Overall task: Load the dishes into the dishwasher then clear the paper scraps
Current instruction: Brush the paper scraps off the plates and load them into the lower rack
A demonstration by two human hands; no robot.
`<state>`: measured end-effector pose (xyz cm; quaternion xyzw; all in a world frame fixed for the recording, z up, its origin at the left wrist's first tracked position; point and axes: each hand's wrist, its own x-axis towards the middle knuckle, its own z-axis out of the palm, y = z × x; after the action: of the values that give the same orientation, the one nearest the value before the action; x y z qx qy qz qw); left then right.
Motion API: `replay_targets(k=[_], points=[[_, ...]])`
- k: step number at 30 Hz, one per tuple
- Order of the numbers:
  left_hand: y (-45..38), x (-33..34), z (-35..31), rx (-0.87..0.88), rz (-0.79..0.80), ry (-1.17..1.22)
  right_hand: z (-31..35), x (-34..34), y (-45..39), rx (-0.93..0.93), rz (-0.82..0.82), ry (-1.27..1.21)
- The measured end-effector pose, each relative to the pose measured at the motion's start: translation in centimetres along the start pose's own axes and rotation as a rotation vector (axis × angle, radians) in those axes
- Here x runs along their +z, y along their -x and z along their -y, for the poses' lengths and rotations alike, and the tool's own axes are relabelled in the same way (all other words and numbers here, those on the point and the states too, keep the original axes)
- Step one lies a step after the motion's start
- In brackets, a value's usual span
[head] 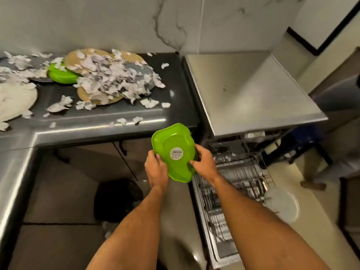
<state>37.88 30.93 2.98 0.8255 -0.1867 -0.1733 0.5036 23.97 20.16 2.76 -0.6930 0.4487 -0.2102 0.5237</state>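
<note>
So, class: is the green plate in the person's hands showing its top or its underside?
Underside. The green plate shows its raised base ring and barcode sticker to the camera.

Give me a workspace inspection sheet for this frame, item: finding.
Surface: dark counter, strewn with paper scraps.
Job's things: green dish held underside up, label showing; second green dish, tan plates and white plate on the counter under scraps; dishwasher rack pulled out.
Clutter: scraps near a dark bin on the floor.
Grippers: left hand and right hand both grip the held dish.
Cables: nothing seen.
Surroundings: marble wall, steel dishwasher top.
</note>
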Motion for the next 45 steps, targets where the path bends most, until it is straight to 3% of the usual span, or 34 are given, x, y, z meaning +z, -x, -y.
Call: replay_targets(k=[12,23,29,39,45], points=[[15.8,18.2,12.9,-0.112,0.288,-0.352,-27.4,-9.1,8.3,0.272,-0.118,-0.035],[23.1,30.8,23.0,-0.358,0.437,-0.406,-42.8,-13.8,13.5,0.506,-0.134,0.001],[24.7,33.8,24.4,-0.413,0.426,-0.428,-48.0,-11.8,16.7,0.67,-0.131,0.012],[23.0,36.6,25.2,-0.605,0.524,-0.317,-49.3,-9.4,17.8,0.859,-0.139,-0.129],[22.5,38.5,25.4,-0.612,0.544,-0.263,-49.9,-9.0,16.5,0.978,-0.179,-0.32]])
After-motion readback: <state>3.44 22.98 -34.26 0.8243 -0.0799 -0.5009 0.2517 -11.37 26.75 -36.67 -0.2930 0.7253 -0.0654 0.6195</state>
